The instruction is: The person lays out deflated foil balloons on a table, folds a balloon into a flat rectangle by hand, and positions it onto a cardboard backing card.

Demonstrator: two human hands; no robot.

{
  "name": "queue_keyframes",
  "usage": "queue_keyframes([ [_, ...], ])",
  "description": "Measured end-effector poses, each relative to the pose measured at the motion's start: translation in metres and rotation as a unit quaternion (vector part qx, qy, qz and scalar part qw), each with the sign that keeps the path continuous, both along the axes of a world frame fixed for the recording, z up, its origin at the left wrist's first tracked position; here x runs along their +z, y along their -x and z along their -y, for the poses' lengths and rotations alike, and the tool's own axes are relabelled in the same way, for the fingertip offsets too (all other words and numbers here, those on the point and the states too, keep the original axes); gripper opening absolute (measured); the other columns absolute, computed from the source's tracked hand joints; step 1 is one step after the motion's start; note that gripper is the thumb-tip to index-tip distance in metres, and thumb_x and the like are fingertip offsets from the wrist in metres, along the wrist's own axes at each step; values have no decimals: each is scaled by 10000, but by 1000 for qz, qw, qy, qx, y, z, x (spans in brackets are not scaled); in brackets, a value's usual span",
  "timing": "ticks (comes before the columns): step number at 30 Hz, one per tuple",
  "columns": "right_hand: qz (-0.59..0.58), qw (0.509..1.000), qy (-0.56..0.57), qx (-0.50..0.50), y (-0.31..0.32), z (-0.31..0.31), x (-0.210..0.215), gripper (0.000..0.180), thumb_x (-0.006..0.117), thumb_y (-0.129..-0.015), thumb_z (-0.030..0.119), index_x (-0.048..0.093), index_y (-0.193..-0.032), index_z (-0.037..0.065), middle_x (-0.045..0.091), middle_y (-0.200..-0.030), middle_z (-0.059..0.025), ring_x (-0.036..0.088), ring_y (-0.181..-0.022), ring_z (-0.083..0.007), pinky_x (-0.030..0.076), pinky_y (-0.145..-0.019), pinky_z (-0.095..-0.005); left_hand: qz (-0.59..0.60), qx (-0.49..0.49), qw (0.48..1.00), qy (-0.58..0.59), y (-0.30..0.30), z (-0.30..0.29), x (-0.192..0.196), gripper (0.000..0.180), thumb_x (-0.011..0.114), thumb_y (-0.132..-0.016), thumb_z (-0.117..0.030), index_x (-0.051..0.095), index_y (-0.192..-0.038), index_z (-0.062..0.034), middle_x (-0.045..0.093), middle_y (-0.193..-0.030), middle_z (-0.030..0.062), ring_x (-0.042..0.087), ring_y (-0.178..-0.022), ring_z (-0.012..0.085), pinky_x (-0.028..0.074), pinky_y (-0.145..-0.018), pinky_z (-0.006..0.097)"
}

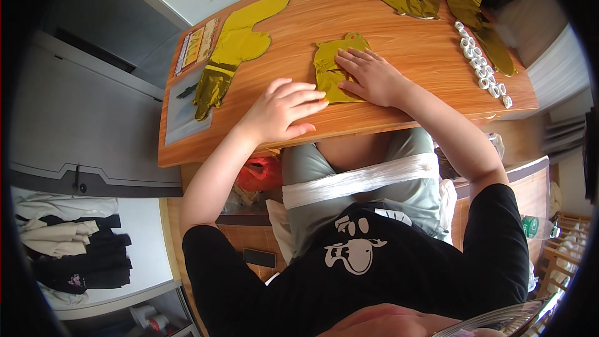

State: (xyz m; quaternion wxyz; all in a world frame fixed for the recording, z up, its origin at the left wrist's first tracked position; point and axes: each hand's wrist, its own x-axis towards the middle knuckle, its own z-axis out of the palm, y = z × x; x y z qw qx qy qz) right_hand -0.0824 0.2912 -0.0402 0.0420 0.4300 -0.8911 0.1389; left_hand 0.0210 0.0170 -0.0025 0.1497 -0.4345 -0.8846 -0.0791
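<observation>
Wooden tabletop (424, 50): gold foil (328, 62) under right grip (373, 76), left grip (281, 109) apparently touching.

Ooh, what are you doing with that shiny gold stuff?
A person sits at a table, with both hands on a small piece of gold foil. The right hand lies flat on it, and the left hand's fingertips touch its left edge. Longer gold pieces lie to the left and at the far right, near some white rolls.

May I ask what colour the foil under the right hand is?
The foil is gold; head view.
</observation>
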Motion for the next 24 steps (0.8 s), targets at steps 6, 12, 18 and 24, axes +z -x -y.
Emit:
queue_keyframes([
  [6, -7, 1000, 5, 1, 1, 1, -1, 680, 510, -1040, 455, 405, -1536, 3, 422, -1590, -201, 355, -1497, -355, 250, -1243, -475, 53, -3, 998, 37, -4, 6, -7, 434, 676, -942, -400, 705, -1313, -176, 672, -1364, 5, 571, -1324, 196, 319, -1129, 500],
  [12, -8, 1000, 7, 3, 2, 0, -3, 688, 516, -1033, 462, 411, -1532, -1, 424, -1590, -198, 361, -1494, -355, 258, -1240, -478, 101, 9, 995, -10, -2, 7, -9, 362, 656, -959, -392, 756, -1216, -158, 691, -1348, 19, 596, -1300, 205, 314, -1125, 490],
  [18, -8, 1000, 9, 2, 1, 2, -6, 681, 528, -1024, 450, 407, -1539, 22, 408, -1600, -196, 358, -1495, -361, 250, -1243, -494, 170, 66, 938, -295, 30, -22, -22, 532, 529, -1020, -576, 771, -1170, -126, 663, -1377, 131, 550, -1353, 343, 367, -1175, 488],
  [24, 21, 1000, -11, -2, 0, 2, 7, 626, 516, -1029, 433, 431, -1508, 39, 390, -1606, -197, 327, -1505, -377, 235, -1252, -518, 96, 202, 961, -163, 59, -94, -36, 902, 485, -970, -710, 299, -1609, -101, 273, -1644, 272, 254, -1523, 462, 234, -1230, 577],
])
